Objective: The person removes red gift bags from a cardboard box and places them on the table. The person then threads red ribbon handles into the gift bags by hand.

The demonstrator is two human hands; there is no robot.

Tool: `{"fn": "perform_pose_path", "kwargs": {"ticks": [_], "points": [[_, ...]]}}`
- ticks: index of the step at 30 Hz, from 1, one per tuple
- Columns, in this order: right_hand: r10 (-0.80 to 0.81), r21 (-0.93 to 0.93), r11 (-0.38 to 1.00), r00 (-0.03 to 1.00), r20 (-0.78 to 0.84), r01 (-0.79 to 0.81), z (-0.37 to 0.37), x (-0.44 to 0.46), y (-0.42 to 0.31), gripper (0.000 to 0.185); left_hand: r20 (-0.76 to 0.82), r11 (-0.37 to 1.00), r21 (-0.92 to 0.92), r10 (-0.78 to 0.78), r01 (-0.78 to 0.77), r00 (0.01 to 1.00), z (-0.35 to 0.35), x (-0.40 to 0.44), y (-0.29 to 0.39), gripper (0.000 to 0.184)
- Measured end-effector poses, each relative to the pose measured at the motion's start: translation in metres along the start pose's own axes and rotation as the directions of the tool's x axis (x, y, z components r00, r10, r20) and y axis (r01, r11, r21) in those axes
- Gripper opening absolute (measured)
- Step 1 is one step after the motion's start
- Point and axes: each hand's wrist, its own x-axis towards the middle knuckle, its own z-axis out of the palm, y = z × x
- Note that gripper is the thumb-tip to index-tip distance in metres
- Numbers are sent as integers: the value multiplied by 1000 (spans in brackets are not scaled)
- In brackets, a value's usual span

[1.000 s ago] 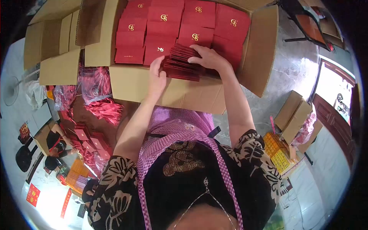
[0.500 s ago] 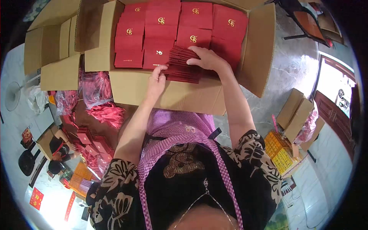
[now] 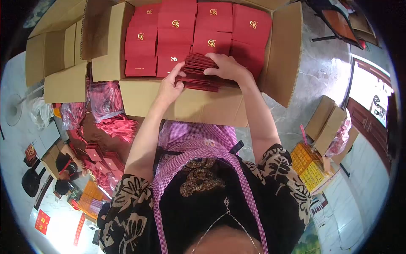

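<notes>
A stack of flat red paper packets (image 3: 198, 70) stands on edge at the front of an open cardboard box (image 3: 186, 103). My right hand (image 3: 228, 67) grips its right end, thumb in front and fingers over the top. At the left end, my left hand (image 3: 172, 82) holds the edges with its fingers bent; part of its grip is hidden. Beneath and behind lie rows of similar red packets (image 3: 175, 34) with gold lettering, filling the box.
Left of the box are plastic-wrapped red bundles (image 3: 105, 99) and loose red strands (image 3: 118, 127). Another open carton (image 3: 63, 84) adjoins it. A person (image 3: 65, 163) sits farther left by red packets (image 3: 103, 161). Yellow crates (image 3: 311, 167) and a carton (image 3: 325, 122) stand at right.
My left hand has moved up slightly, its fingers now higher along the stack's left end. My right hand stays on the right end, and the view has shifted a little.
</notes>
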Motion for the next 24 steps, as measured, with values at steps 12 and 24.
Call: {"fn": "perform_pose_path", "kwargs": {"ticks": [12, 24], "points": [[-11, 14, 1000, 1000, -12, 11, 0, 0, 1, 57, -6, 998, -26, 60, -60, 998, 2, -4, -8, 66], [-29, 11, 1000, 999, -26, 30, 0, 2, 5, 58, 6, 997, -67, 33, -33, 999, -1, -8, 3, 61]]}}
